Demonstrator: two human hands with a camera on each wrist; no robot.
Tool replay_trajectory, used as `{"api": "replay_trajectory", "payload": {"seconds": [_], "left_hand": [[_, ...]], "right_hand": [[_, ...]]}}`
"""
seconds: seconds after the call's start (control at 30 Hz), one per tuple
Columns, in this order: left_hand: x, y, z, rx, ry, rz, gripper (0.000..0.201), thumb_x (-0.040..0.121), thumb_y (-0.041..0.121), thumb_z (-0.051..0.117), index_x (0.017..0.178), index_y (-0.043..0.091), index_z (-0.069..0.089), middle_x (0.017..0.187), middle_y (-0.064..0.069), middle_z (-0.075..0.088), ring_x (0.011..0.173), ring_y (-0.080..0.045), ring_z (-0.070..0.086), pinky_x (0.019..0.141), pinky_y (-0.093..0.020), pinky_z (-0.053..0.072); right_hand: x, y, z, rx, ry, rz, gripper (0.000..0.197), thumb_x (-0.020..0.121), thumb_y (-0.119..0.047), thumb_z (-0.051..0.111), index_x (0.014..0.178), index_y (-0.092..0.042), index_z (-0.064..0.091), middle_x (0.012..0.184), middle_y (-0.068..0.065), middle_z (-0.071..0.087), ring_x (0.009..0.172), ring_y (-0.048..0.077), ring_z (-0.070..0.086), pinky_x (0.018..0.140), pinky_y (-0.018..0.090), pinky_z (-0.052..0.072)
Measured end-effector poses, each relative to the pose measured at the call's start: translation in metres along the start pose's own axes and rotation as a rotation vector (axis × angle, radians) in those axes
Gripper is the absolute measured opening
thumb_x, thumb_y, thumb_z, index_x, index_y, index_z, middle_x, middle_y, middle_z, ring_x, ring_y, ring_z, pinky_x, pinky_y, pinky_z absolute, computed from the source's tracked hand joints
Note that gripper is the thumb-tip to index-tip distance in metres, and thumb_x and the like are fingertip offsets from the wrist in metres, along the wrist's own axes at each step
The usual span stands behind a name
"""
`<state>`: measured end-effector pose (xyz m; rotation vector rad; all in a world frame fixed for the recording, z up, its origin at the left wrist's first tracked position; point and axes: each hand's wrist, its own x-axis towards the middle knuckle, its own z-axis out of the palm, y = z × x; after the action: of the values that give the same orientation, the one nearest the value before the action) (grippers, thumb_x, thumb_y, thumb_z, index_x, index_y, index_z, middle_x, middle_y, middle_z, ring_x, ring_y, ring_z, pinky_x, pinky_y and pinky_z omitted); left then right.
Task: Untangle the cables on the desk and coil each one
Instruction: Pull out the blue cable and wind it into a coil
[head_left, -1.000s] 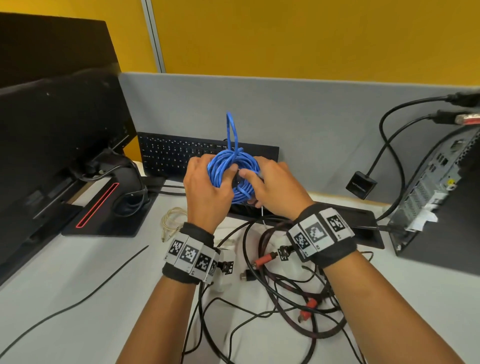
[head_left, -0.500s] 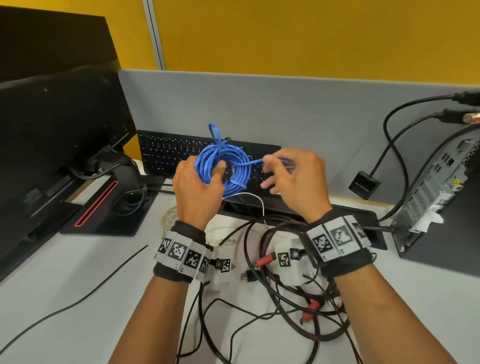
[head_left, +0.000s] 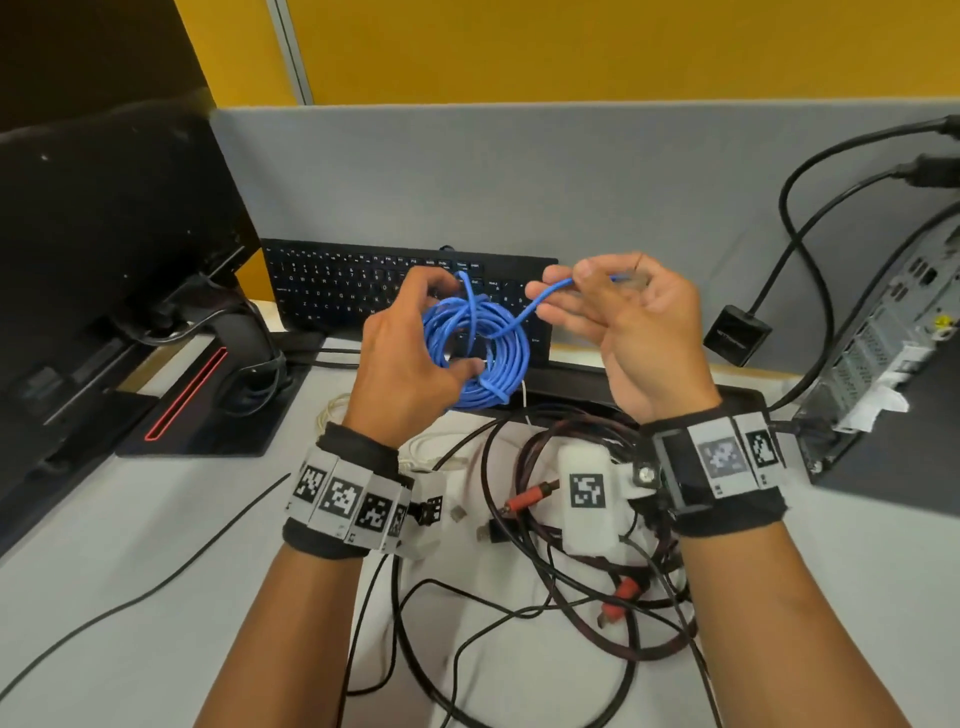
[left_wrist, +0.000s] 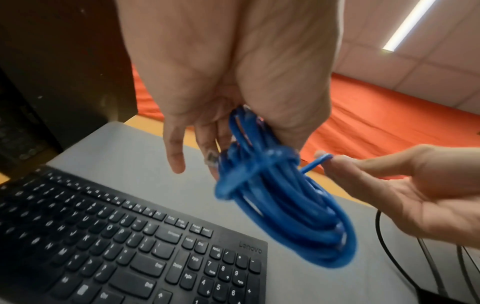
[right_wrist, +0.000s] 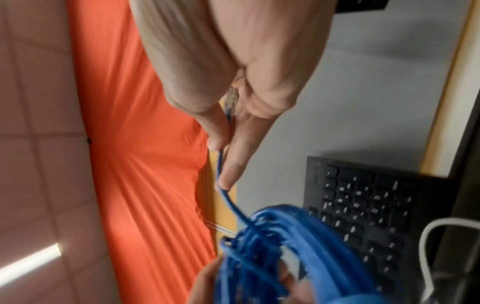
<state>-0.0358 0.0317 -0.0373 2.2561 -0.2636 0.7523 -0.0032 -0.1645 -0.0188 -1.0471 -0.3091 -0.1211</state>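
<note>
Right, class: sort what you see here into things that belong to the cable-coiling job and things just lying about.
Job:
- blue cable, coiled
- left hand
- right hand
- tangled black and red cables
- white cable

Lying about:
- keyboard
- monitor
- computer tower

The keyboard (left_wrist: 145, 242) reads "Lenovo" at its corner.

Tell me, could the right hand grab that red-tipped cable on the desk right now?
Probably not yet: the right hand is pinching the blue cable end. The red-tipped cable lies uncovered below it.
</note>
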Motion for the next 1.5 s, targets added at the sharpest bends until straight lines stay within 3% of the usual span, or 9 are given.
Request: {"api": "replay_trajectory", "payload": {"seconds": [0.13,0.3,0.57,0.73,0.9,1.03,1.2,1.37,1.5], "left_hand": [[-0.001,0.001,0.004,0.001,-0.040,0.040,0.062,0.070,0.013,0.089,0.116,0.017,0.047,0.087,0.010,0.068,0.074,-0.007,0.067,0.067,-0.012,0.051],[0.002,-0.008,-0.001,0.029,0.051,0.102,0.045,0.082,0.003,0.074,0.120,0.014,0.054,0.090,0.018,0.066,0.077,0.006,0.066,0.071,-0.004,0.047],[0.000,-0.002,0.000,0.126,-0.167,-0.013,0.010,0.081,0.008,0.072,0.086,0.013,0.064,0.073,0.002,0.065,0.066,-0.014,0.060,0.067,-0.027,0.048],[-0.001,0.002,-0.005,-0.119,-0.317,-0.267,0.036,0.077,0.043,0.083,0.096,0.016,0.069,0.087,0.001,0.074,0.079,-0.019,0.071,0.071,-0.034,0.059],[-0.001,0.004,0.006,-0.372,-0.170,-0.427,0.043,0.087,0.051,0.072,0.089,0.009,0.062,0.070,-0.003,0.069,0.061,-0.015,0.065,0.060,-0.027,0.052],[0.002,-0.002,0.005,-0.534,-0.069,-0.402,0.012,0.091,0.005,0.065,0.098,0.004,0.056,0.070,-0.006,0.066,0.059,-0.020,0.065,0.059,-0.028,0.054],[0.001,-0.002,0.006,-0.728,-0.054,-0.429,0.042,0.079,-0.020,0.049,0.112,0.006,0.055,0.078,-0.009,0.062,0.066,-0.019,0.058,0.065,-0.030,0.051],[0.001,0.007,0.008,-0.747,0.019,-0.444,0.034,0.057,-0.002,0.048,0.088,0.006,0.060,0.065,-0.005,0.051,0.055,-0.014,0.044,0.050,-0.024,0.037],[-0.003,0.010,0.014,-0.635,0.023,-0.304,0.019,0.088,0.027,0.067,0.084,0.009,0.064,0.061,0.011,0.056,0.050,-0.006,0.046,0.048,-0.019,0.038]], "right_hand": [[0.006,-0.005,-0.004,0.112,0.055,0.067,0.016,0.099,-0.003,0.059,0.113,0.000,0.051,0.079,0.012,0.075,0.070,0.026,0.075,0.061,0.023,0.057],[0.012,-0.007,-0.018,0.080,0.090,0.132,0.038,0.103,-0.002,0.050,0.141,-0.002,0.042,0.067,0.004,0.052,0.053,0.015,0.046,0.049,0.018,0.040],[0.009,-0.010,-0.007,-0.360,0.014,-0.158,0.031,0.106,-0.002,0.043,0.133,-0.001,0.059,0.073,0.006,0.040,0.061,0.008,0.040,0.054,0.018,0.036],[0.004,-0.006,0.007,-0.512,-0.049,-0.273,0.023,0.103,-0.009,0.052,0.112,-0.004,0.072,0.061,-0.009,0.052,0.058,0.008,0.048,0.059,0.026,0.043],[-0.002,0.003,0.018,-0.588,-0.104,-0.265,0.022,0.102,-0.006,0.050,0.102,-0.001,0.072,0.066,0.000,0.057,0.058,0.014,0.051,0.060,0.029,0.045],[-0.001,-0.002,0.014,-0.501,-0.107,-0.224,0.022,0.108,-0.015,0.041,0.099,-0.007,0.059,0.062,0.005,0.050,0.058,0.022,0.054,0.052,0.033,0.048],[0.001,-0.009,0.003,-0.370,-0.114,-0.178,0.025,0.110,-0.017,0.040,0.094,-0.010,0.057,0.061,0.002,0.024,0.055,0.019,0.023,0.051,0.026,0.031],[0.003,-0.021,-0.005,-0.255,-0.030,-0.193,0.026,0.110,-0.018,0.040,0.091,-0.010,0.056,0.056,-0.007,0.028,0.051,0.011,0.026,0.048,0.020,0.027],[0.003,-0.031,-0.007,-0.172,0.031,-0.230,0.027,0.110,-0.018,0.040,0.091,-0.010,0.056,0.056,-0.006,0.027,0.052,0.012,0.026,0.049,0.023,0.025]]}}
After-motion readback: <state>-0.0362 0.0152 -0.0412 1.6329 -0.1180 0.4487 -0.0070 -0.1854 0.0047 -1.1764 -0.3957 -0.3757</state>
